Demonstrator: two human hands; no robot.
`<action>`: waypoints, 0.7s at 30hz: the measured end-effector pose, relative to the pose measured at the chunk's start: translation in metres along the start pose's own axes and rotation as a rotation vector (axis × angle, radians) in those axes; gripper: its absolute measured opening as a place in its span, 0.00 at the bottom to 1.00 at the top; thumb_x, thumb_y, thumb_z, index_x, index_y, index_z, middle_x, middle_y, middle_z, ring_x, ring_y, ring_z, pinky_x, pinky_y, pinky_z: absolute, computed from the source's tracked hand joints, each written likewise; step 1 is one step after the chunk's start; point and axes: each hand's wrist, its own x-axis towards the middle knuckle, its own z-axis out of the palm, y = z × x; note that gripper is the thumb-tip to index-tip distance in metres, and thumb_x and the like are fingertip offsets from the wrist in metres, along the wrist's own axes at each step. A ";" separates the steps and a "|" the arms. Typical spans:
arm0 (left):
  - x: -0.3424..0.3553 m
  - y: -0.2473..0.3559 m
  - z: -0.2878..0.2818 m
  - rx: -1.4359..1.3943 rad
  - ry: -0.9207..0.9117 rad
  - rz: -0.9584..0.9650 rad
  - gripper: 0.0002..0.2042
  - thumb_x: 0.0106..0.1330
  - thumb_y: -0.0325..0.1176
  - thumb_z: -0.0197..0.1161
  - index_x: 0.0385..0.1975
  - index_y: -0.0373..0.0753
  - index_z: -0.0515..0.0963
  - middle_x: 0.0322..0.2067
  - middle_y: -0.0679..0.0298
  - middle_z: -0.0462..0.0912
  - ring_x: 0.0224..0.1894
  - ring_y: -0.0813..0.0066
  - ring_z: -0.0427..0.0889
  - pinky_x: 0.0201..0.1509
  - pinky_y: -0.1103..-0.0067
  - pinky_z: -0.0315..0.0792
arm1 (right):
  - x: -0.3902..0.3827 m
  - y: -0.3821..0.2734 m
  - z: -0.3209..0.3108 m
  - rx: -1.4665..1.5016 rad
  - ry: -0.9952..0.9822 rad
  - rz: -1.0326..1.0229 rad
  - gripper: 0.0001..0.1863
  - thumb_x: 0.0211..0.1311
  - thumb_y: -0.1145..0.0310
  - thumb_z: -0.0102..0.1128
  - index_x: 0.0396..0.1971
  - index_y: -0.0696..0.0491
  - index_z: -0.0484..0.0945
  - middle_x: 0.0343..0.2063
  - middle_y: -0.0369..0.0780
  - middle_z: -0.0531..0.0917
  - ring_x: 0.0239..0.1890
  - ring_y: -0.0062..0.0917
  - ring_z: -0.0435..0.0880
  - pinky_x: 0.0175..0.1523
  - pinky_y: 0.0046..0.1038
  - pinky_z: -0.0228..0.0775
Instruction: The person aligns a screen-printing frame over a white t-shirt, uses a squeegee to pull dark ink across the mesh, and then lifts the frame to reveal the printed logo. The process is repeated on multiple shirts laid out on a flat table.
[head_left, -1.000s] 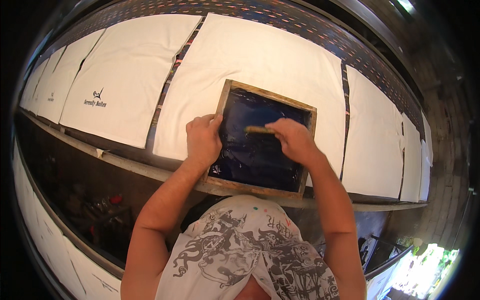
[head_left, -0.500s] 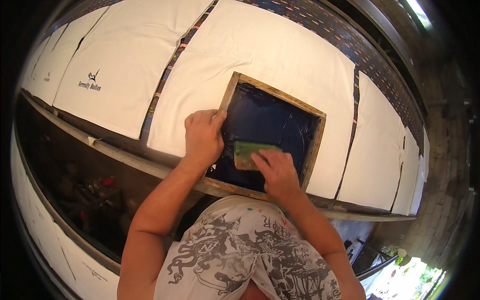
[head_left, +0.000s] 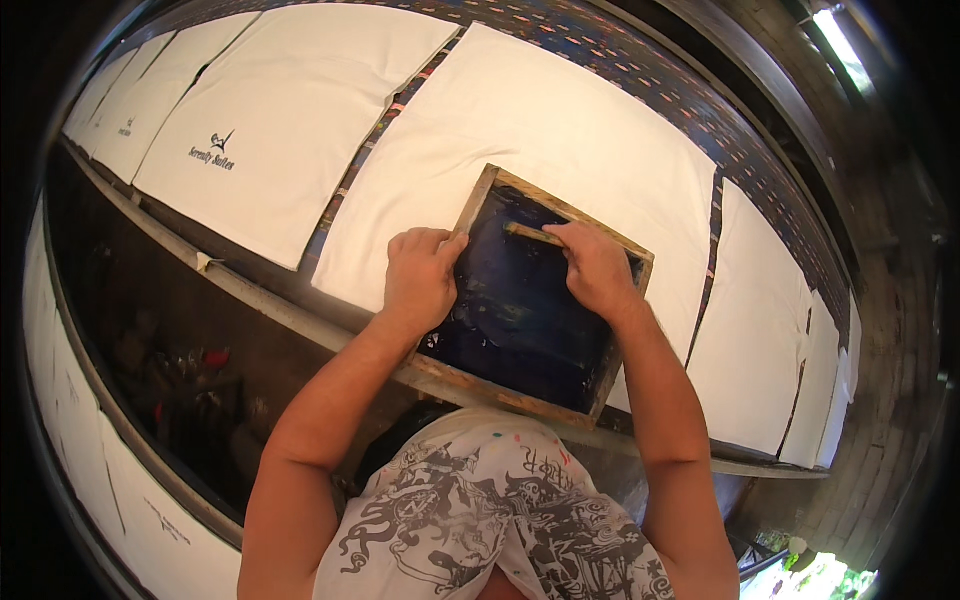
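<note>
A wooden-framed printing screen (head_left: pixel 540 330), dark blue inside, lies on a white cloth (head_left: pixel 560 130) and overlaps its near edge. My left hand (head_left: pixel 422 275) is closed over the left side of the frame. Inside the far part of the screen, my right hand (head_left: pixel 597 268) grips a squeegee (head_left: pixel 533 234) by its upper edge. Only a narrow strip of the squeegee shows, and the fingers cover its right end. Wet-looking smears mark the dark surface nearer to me.
Another white cloth (head_left: pixel 270 120) with a dark printed emblem lies to the left. More white cloths (head_left: pixel 750 310) lie to the right along the long table, whose wooden edge (head_left: pixel 270 297) runs near me. A second row of cloths (head_left: pixel 130 480) stands at lower left.
My right hand has pushed the squeegee from the near part of the screen to its far part, tilting it so its broad green face no longer shows. My left hand keeps its hold.
</note>
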 end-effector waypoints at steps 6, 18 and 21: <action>-0.001 0.005 -0.003 0.029 -0.047 -0.041 0.22 0.66 0.21 0.68 0.60 0.43 0.90 0.53 0.60 0.90 0.62 0.55 0.84 0.69 0.56 0.69 | 0.014 0.003 0.012 0.053 -0.066 -0.249 0.22 0.59 0.84 0.66 0.52 0.51 0.90 0.45 0.42 0.92 0.53 0.44 0.91 0.60 0.45 0.84; 0.001 0.013 -0.004 0.116 -0.047 -0.041 0.21 0.67 0.21 0.69 0.59 0.45 0.90 0.53 0.63 0.90 0.61 0.56 0.84 0.69 0.58 0.70 | -0.026 0.049 -0.025 0.068 -0.263 -0.475 0.21 0.56 0.83 0.69 0.49 0.50 0.93 0.52 0.39 0.94 0.58 0.39 0.91 0.65 0.41 0.83; -0.003 0.013 -0.005 0.128 -0.057 -0.027 0.22 0.66 0.21 0.69 0.59 0.44 0.90 0.52 0.63 0.90 0.61 0.56 0.84 0.69 0.59 0.69 | -0.061 0.055 -0.028 0.096 -0.239 -0.400 0.22 0.56 0.83 0.70 0.50 0.50 0.92 0.54 0.40 0.93 0.58 0.40 0.91 0.63 0.41 0.83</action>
